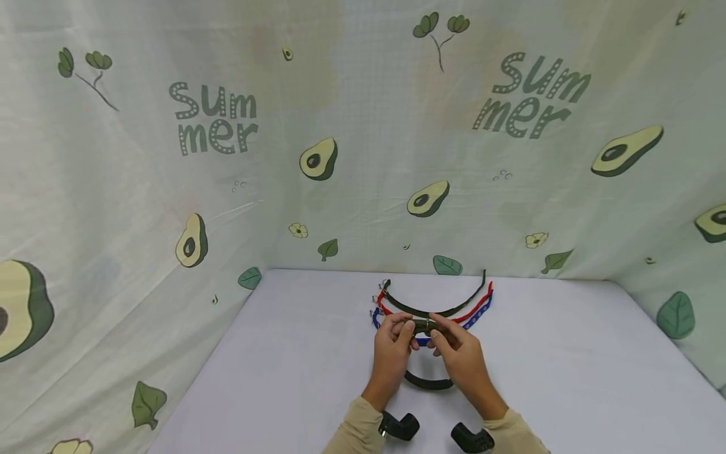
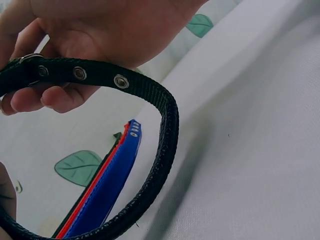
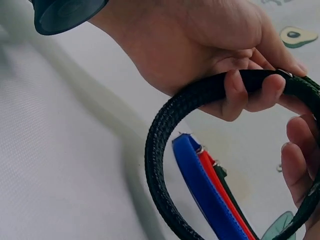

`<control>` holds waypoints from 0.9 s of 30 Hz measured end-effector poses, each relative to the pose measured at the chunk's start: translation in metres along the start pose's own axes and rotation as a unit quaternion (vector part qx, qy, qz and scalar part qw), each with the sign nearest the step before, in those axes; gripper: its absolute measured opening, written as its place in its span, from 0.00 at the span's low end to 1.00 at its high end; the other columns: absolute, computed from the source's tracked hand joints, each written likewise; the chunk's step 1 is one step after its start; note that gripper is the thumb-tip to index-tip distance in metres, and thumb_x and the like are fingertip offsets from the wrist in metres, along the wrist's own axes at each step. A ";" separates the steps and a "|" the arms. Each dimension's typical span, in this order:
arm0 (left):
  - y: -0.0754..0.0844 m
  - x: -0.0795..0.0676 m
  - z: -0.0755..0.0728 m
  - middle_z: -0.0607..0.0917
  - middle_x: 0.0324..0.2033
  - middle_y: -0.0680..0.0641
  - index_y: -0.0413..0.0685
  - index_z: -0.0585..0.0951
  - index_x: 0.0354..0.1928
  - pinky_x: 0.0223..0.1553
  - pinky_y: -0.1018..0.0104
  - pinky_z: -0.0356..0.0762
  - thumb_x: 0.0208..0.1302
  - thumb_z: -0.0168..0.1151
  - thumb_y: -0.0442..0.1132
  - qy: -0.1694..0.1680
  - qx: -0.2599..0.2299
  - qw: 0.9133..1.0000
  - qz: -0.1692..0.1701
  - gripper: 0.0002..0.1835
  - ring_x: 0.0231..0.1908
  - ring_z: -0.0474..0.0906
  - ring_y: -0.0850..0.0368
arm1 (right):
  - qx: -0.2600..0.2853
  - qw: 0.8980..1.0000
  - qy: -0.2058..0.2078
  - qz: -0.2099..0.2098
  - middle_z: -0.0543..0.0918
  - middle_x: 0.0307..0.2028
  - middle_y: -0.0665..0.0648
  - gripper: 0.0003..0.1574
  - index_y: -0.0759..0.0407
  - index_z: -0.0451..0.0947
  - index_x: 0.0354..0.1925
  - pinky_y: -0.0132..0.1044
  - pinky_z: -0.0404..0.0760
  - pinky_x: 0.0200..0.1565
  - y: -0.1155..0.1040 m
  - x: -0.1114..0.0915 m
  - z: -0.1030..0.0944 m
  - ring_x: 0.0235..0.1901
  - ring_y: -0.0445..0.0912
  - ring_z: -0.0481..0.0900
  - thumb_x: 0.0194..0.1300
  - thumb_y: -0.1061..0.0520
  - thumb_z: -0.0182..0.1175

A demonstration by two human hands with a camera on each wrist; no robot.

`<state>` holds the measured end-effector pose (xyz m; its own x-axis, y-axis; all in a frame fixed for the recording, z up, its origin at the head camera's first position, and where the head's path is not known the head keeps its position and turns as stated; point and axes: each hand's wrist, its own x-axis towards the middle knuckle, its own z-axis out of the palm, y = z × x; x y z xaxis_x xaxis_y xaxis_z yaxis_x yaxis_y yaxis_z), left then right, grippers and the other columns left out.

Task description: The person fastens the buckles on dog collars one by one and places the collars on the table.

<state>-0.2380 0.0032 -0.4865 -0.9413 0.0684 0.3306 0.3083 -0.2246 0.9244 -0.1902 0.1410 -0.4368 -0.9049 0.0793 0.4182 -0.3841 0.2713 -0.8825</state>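
A dark green collar (image 1: 428, 383) is closed into a loop and held up in both hands. Its strap (image 2: 170, 130) carries metal eyelets, seen in the left wrist view. Fingers of my left hand (image 1: 392, 347) pinch it by the metal buckle at the top of the loop. Opposite, my right hand (image 1: 462, 353) grips the same collar, fingers curled round the band (image 3: 156, 150). Just beyond the hands, a blue collar (image 1: 481, 312), a red collar (image 1: 479, 302) and another dark green collar (image 1: 403, 306) lie curved side by side. The hands partly hide them.
A white table (image 1: 295, 353) spreads out on both sides of the hands. Behind it hangs a pale curtain (image 1: 363, 113) printed with avocados and leaves. Black wrist devices (image 1: 399, 427) sit at both sleeves.
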 end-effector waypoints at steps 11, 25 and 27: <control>0.001 0.000 -0.002 0.87 0.36 0.38 0.33 0.76 0.56 0.26 0.75 0.72 0.74 0.58 0.38 -0.034 0.024 0.999 0.013 0.16 0.28 0.80 0.63 | 0.026 0.999 -0.008 0.025 0.85 0.34 0.61 0.19 0.65 0.80 0.56 0.35 0.83 0.30 0.031 0.006 0.003 0.28 0.43 0.82 0.67 0.63 0.65; 0.000 0.003 -0.007 0.87 0.48 0.43 0.31 0.76 0.57 0.43 0.65 0.82 0.75 0.58 0.38 -0.004 0.011 1.000 0.015 0.17 0.45 0.83 0.55 | 0.076 0.997 -0.001 0.026 0.85 0.33 0.62 0.16 0.65 0.81 0.51 0.37 0.83 0.29 0.041 0.007 0.001 0.27 0.46 0.83 0.66 0.59 0.68; 0.001 0.004 -0.008 0.86 0.48 0.42 0.32 0.76 0.57 0.44 0.65 0.81 0.74 0.58 0.37 0.002 0.005 1.000 0.018 0.16 0.46 0.83 0.55 | 0.079 0.997 -0.003 0.025 0.85 0.33 0.63 0.16 0.65 0.81 0.51 0.37 0.83 0.30 0.042 0.008 0.001 0.27 0.47 0.83 0.66 0.59 0.67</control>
<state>-0.2421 -0.0041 -0.4858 -0.9301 0.0568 0.3629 0.3432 -0.2172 0.9138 -0.2134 0.1519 -0.4709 -0.9247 0.0833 0.3715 -0.3618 0.1117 -0.9256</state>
